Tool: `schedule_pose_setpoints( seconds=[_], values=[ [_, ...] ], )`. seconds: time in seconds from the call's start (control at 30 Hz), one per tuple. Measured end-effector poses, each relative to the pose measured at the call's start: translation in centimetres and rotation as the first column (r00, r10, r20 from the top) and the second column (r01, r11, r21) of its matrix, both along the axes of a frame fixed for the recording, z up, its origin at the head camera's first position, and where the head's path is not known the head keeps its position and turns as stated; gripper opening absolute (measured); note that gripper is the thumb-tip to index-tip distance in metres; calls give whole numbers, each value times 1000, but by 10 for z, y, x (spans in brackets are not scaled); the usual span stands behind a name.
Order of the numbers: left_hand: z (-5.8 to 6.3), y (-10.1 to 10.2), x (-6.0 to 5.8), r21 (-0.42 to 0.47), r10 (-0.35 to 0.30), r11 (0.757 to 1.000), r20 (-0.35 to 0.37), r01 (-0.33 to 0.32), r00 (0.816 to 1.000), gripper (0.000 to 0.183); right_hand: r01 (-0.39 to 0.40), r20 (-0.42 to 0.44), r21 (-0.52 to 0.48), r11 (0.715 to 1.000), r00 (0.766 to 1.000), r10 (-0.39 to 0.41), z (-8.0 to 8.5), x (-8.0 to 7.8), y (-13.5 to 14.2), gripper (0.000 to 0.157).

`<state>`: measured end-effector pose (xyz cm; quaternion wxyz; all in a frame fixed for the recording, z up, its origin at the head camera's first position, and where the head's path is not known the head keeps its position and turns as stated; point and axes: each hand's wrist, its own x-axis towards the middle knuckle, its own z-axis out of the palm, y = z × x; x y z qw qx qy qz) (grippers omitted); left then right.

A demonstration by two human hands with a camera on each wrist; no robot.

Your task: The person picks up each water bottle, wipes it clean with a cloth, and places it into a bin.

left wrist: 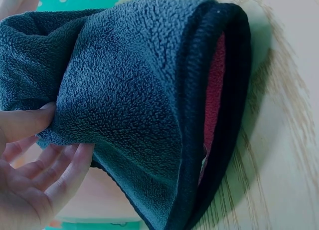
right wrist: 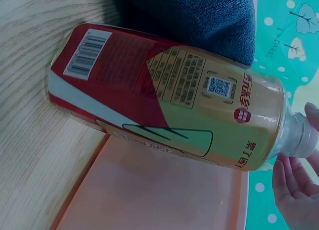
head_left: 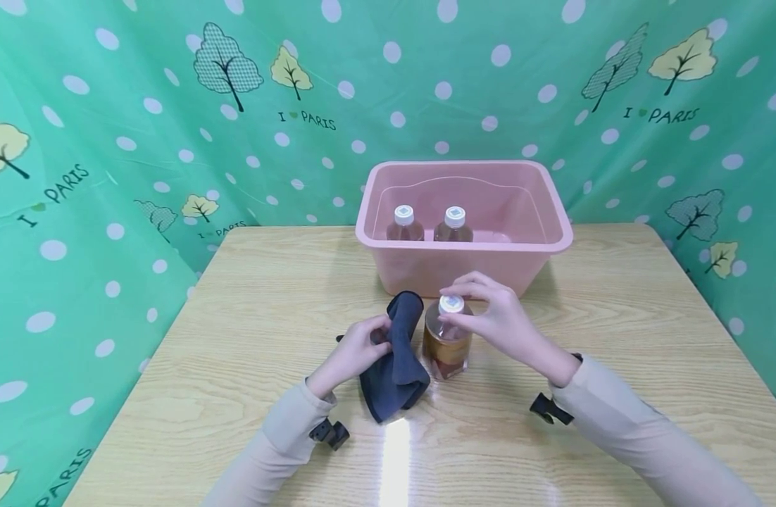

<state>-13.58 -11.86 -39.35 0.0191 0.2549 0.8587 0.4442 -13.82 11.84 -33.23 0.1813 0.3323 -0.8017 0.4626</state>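
Observation:
A dark blue-grey towel (head_left: 397,366) with black edging is pinched between thumb and fingers of my left hand (head_left: 363,345); in the left wrist view a reddish underside shows inside its fold. Just right of the towel stands a clear plastic drink bottle (head_left: 448,345) with a white cap, upright on the table. My right hand (head_left: 496,317) holds it by the cap, thumb on one side and fingers on the other. The bottle's red and yellow label (right wrist: 169,90), with barcode and square code, faces the right wrist camera. The towel lies close beside the bottle.
Behind the bottle is a pink plastic bin (head_left: 464,264) holding two more white-capped bottles, one left (head_left: 405,225) and one nearer the middle (head_left: 454,227). The wooden table (head_left: 236,296) reaches back to a green dotted curtain (head_left: 337,105).

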Motion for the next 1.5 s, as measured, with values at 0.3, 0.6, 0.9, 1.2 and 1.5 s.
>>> schedule_pose_setpoints(
  seconds=[0.3,0.6,0.9,1.2,1.5],
  values=[
    [-1,0,1,9,-2,1000,-14,2,1000,16,-28,103,2,1000,994,27,16,10,0,29],
    [0,-1,2,13,15,1000,2,-15,1000,16,-44,227,16,999,973,39,14,11,5,29],
    [7,0,2,68,-2,998,-9,3,1000,16,-95,269,24,995,959,85,2,5,14,29],
    [19,3,2,92,-7,996,-21,9,1000,15,-118,328,46,992,940,96,2,4,17,31],
    [32,13,3,82,-4,997,-43,8,999,15,-143,349,34,989,929,122,1,3,18,32]
  ],
)
